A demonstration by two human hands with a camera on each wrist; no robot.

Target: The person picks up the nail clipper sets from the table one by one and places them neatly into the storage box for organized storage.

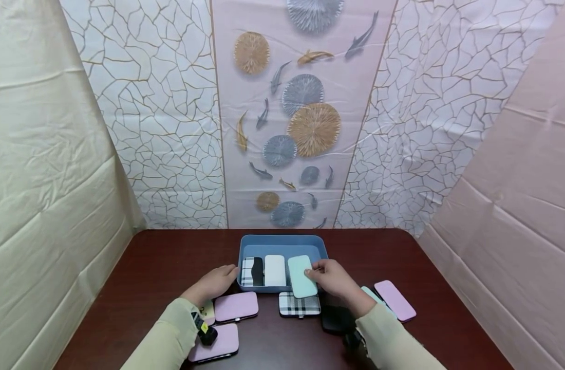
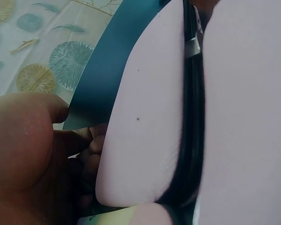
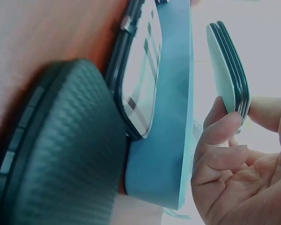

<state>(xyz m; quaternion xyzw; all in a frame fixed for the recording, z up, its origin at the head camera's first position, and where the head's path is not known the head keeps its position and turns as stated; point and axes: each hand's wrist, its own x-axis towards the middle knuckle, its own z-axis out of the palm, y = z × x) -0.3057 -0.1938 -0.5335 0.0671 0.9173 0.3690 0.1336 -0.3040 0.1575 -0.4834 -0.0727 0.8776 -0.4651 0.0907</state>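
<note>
From the head view, I see the right grip (image 1: 331,277) pinching a mint case (image 1: 300,277) over the near rim of the blue tray (image 1: 284,247); the left grip (image 1: 215,283), fingers loosely extended, touches the tray's left wall.

The left wrist view shows me pink cases (image 2: 145,112) beside that grip.

In the right wrist view, I see the mint case raised, apart from the tray.

Backdrop (image 1: 157,87): white, gold-cracked pattern, upper left and right
Panel (image 1: 292,172): pale pink, grey and gold discs (image 1: 314,129), fish (image 1: 242,132), upper middle
Left drape (image 1: 46,180): creased, cream
Right drape (image 1: 518,200): creased, pinkish
Table (image 1: 171,262): dark red-brown, rounded far corners, bottom of frame
</note>
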